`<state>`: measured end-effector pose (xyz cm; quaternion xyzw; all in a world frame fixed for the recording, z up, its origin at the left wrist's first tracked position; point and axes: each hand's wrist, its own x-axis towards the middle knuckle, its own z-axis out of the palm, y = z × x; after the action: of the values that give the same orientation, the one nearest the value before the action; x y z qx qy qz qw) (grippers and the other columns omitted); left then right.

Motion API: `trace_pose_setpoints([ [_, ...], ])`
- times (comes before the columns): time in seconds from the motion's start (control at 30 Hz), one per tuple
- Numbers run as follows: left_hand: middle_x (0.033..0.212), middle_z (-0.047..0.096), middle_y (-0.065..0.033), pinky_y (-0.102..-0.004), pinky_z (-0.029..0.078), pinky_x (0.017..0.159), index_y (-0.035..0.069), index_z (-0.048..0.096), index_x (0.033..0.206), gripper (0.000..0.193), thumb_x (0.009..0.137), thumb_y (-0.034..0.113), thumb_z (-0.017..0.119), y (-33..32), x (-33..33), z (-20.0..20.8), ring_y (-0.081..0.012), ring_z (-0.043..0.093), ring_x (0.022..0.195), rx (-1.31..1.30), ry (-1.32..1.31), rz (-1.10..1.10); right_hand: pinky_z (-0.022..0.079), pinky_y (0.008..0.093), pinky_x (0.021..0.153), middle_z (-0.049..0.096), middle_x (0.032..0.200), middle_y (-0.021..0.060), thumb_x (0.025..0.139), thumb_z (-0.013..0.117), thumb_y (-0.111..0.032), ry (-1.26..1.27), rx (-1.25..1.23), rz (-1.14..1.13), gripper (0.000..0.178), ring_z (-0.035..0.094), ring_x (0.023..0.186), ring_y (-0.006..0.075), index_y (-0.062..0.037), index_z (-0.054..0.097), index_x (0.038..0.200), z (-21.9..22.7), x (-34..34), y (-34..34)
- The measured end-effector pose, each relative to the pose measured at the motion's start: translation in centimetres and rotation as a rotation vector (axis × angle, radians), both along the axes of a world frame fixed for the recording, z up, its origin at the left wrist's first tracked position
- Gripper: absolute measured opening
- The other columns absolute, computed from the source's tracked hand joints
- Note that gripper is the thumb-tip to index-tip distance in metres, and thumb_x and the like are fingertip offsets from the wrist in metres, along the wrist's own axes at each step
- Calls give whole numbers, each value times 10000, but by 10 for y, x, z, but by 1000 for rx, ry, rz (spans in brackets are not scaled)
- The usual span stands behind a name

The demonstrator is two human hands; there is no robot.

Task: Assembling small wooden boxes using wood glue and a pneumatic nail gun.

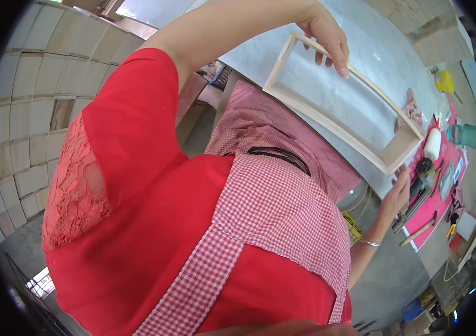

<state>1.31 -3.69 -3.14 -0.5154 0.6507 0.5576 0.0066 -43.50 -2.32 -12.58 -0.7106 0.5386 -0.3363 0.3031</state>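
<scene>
A light rectangular wooden frame (327, 120), with tall thin sides and a see-through middle, is tilted over the pale tabletop's front edge. My left hand (327, 39) reaches across and is closed on the far side of it, with fingertips showing inside the frame. At the near right corner is my right hand (397, 193), its fingers stretched upward and the fingertips at or against the wood. Whether they press on that corner is hard to make out. The wrist there wears a silver bangle (369, 243).
The pale tabletop (369, 47) lies under and beyond the frame. To the right, a pink sheet (420, 224) bears a white glue bottle (433, 143), a hammer (420, 229) and other tools. A teal jar (469, 136) stands farther right. Stacked wooden blocks (42, 112) rise at left.
</scene>
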Motion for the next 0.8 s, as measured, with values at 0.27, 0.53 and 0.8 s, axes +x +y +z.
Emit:
trace_pose_setpoints([
  [0.27, 1109, 673, -184, -337, 486, 804, -25, 681, 1100, 627, 770, 506, 728, -10, 37, -31, -230, 611, 919, -49, 66, 25, 444, 261, 627, 609, 785, 67, 1009, 475, -322, 153, 91, 47, 390, 547, 722, 109, 38, 623, 1033, 18, 71, 15],
  [0.53, 830, 689, -137, -335, 522, 699, 29, 697, 942, 465, 734, 440, 763, 97, 48, -27, -194, 660, 755, -955, -139, 1023, 444, 278, 573, 628, 741, 87, 1003, 467, -302, 131, 113, -44, 382, 566, 658, 137, 42, 617, 932, 19, 83, 13],
  [0.8, 737, 683, -85, -313, 515, 636, 4, 688, 854, 327, 774, 312, 766, 174, -5, -40, -161, 652, 671, -682, -402, 1181, 506, 285, 599, 668, 834, 110, 1005, 478, -332, 134, 123, -37, 412, 666, 759, 168, 42, 650, 1001, 18, 79, 14],
])
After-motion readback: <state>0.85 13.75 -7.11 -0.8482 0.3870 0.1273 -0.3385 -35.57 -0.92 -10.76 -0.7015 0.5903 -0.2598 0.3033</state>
